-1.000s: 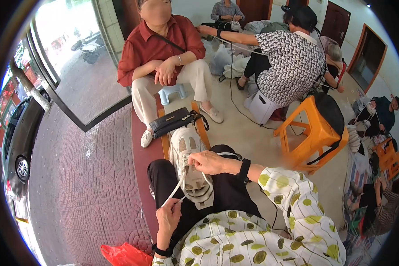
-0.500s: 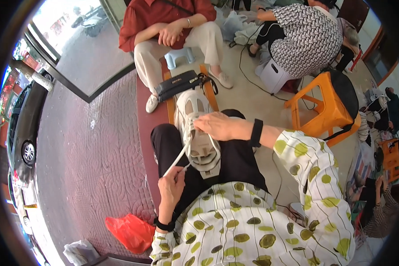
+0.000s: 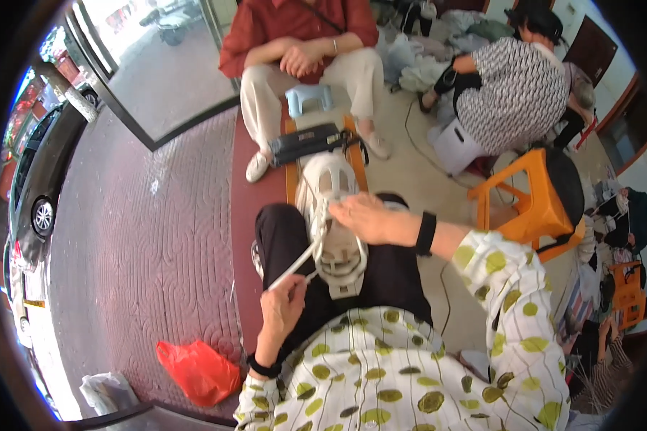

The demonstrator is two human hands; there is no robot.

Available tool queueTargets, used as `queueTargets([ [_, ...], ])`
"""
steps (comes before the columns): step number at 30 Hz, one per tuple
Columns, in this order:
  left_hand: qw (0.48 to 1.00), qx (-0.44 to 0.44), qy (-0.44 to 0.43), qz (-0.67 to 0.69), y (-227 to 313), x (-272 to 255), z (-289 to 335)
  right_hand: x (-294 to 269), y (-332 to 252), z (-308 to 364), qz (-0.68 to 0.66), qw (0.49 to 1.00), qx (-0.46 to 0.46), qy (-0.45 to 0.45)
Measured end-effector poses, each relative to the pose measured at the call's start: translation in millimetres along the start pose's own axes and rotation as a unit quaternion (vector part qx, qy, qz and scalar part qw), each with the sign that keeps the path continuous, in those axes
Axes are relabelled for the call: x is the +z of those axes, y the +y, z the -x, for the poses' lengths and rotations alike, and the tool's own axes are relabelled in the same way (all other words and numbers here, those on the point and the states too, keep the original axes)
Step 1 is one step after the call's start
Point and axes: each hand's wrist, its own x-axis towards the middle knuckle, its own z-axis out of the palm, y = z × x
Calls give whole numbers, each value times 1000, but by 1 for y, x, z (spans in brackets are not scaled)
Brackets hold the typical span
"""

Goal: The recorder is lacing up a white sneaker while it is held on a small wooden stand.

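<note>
A beige and white sneaker [image 3: 343, 253] lies between my knees, its heel end toward me. My left hand [image 3: 283, 307] is closed in a pinch on a flat, pale shoelace [image 3: 297, 264], which runs taut from the sneaker's lacing down to my fingers. Over the lacing, my right hand [image 3: 370, 218] has its fingertips pressed together on the lace where it meets the shoe. What exactly lies beneath those fingertips is partly hidden.
Beyond the sneaker lies a black bag [image 3: 310, 143] on an orange-framed bench. A person in red sits opposite. An orange stool [image 3: 525, 197] stands to the right, near a person in a patterned top. A red plastic bag [image 3: 200, 372] lies on the paving at left.
The whole view has shifted, so the sneaker and both hands appear slightly farther right and lower. Both hands keep their hold on the lace, with little movement relative to the sneaker.
</note>
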Motion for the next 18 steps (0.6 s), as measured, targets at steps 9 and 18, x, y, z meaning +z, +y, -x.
queueTargets([
  [9,999,-16,14,-34,-16,1,17,6,-22,12,-137,987,5,79],
  [18,994,81,45,-51,-8,9,14,11,-22,23,-155,981,79,88],
])
